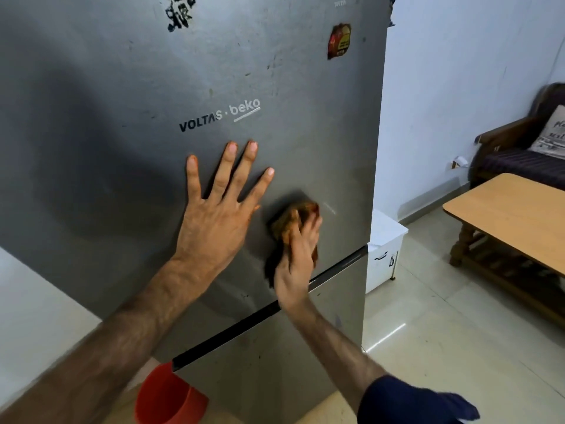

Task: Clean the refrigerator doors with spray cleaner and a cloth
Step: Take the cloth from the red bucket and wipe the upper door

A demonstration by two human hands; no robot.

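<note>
The grey refrigerator (128, 96) is filling most of the frame, its upper door (305, 142) carrying the lettering "VOLTAS · beko" at centre, with specks and smudges showing across the metal. A red and yellow sticker (338, 41) is sitting at upper right of the door, and a torn black sticker remnant (180, 12) is showing at the top edge.

The left hand (218, 209) is lying flat against the upper door just below the lettering, its fingers straight and spread, holding nothing. The right hand (298, 255) is pressing a brown cloth (293, 220) against the same door, slightly right of centre and just above the dark gap (244, 325) dividing upper door from lower door (275, 362). The fingers are bending over the bunched cloth and gripping it; cloth is showing above the fingertips and along both sides of the hand. A dark blue sleeve (412, 405) is appearing at the lower right of the frame.

A red bucket (166, 399) is standing on the floor at bottom centre, beside the lower door. At right, a small white cabinet (383, 258) is standing just beside the refrigerator. Further right, a wooden table (513, 215) is standing on the tiled floor (443, 347), and a dark sofa (519, 148) with a printed cushion (553, 133) is sitting against the pale wall (458, 71).
</note>
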